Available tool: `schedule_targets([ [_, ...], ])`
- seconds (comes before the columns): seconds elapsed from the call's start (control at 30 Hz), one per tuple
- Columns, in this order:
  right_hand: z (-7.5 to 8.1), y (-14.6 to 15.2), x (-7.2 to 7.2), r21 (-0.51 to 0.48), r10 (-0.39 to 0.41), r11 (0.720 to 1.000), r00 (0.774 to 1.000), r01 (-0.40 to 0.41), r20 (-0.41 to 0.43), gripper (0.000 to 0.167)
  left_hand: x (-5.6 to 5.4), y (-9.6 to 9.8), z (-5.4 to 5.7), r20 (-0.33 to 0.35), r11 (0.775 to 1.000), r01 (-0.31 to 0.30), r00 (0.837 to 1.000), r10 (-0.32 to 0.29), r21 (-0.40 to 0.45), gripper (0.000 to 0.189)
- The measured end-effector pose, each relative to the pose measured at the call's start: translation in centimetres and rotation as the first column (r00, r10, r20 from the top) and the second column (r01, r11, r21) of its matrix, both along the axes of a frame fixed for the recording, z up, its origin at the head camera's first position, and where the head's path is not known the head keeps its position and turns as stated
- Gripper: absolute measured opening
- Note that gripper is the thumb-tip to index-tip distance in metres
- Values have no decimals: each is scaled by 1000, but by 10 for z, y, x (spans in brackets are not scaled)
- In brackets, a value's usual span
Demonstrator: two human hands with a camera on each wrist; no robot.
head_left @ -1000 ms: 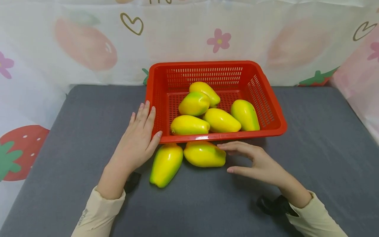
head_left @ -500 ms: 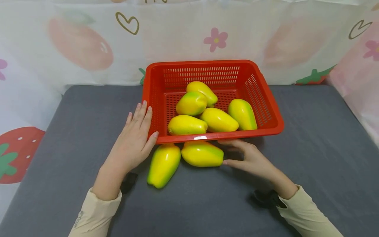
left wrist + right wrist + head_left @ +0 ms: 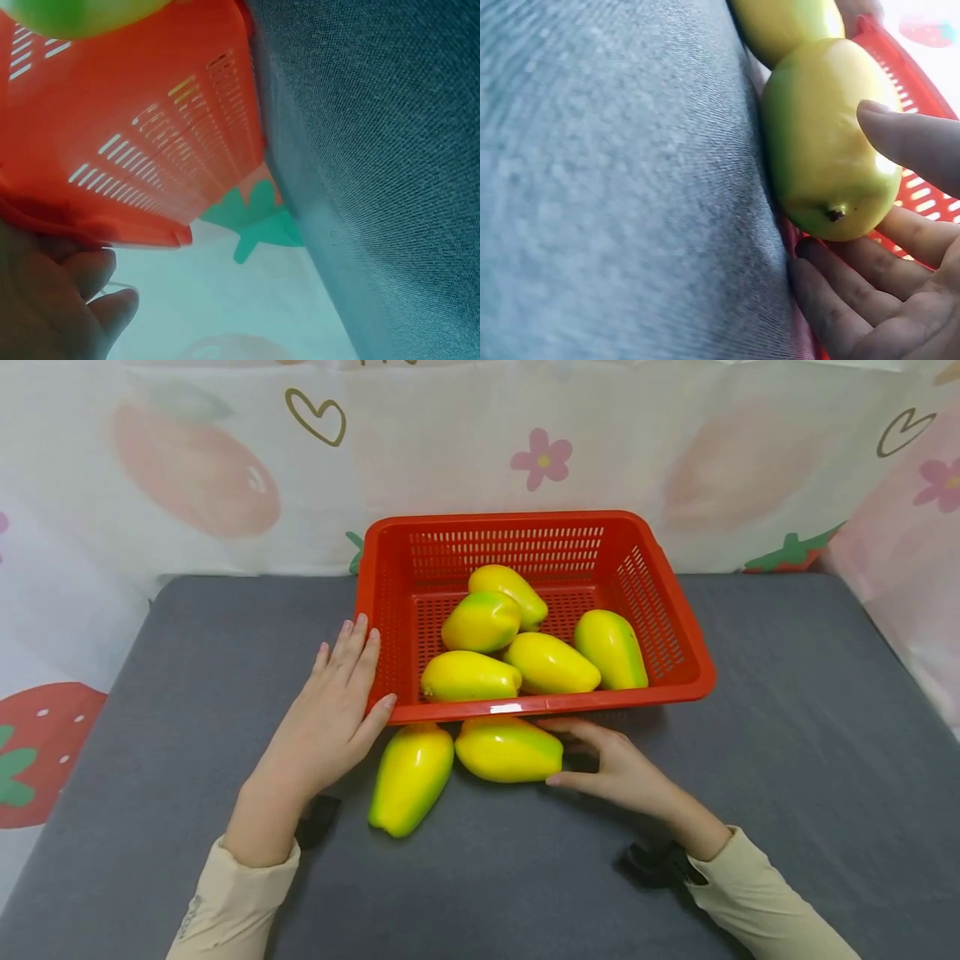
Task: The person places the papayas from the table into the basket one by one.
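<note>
Red slotted basket [image 3: 555, 702], five yellow-green fruits [image 3: 551, 663] inside, two fruits [image 3: 506, 750] just in front

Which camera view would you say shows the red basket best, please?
The head view, which shows nearly all of the red basket from above. The left wrist view has only part of its slotted wall beside the left hand; the right wrist view, only pieces behind the right hand.

Seven yellow-green fruits [image 3: 507, 751], one red basket [image 3: 555, 703], two hands [image 3: 318, 720], two sleeves [image 3: 234, 897].
</note>
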State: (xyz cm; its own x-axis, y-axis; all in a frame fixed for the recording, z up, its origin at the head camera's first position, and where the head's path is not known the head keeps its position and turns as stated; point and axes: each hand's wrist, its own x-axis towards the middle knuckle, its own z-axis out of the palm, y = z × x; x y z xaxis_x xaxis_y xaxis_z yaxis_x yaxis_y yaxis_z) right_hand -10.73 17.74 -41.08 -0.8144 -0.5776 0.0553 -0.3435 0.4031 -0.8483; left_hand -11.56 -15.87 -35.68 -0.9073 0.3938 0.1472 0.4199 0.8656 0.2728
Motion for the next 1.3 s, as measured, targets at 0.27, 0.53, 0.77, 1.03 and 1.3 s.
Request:
schedule_targets([
  [0.27,-2,-2,1,-19,-12,1000,1000,12,17,62,-1,-2,-1,-16,1000,11,1000,-11,5,69],
  [0.53,-2,-3,2,-60,4,998,1000,-3,13,63,-1,-3,-1,-18,1000,17,1000,-16,16,69],
  [0.77,-3,-4,3,-58,-22,998,1000,23,16,61,-1,-2,-2,-24,999,20,1000,-19,29,69],
  [1.03,1,-4,4,-101,-63,993,996,56,-69,58,0,-2,-2,-22,1000,10,1000,-10,19,69],
  [1.3,4,-2,5,-156,-73,986,992,56,-106,55,-1,-1,-2,-30,1000,10,999,-9,19,68],
])
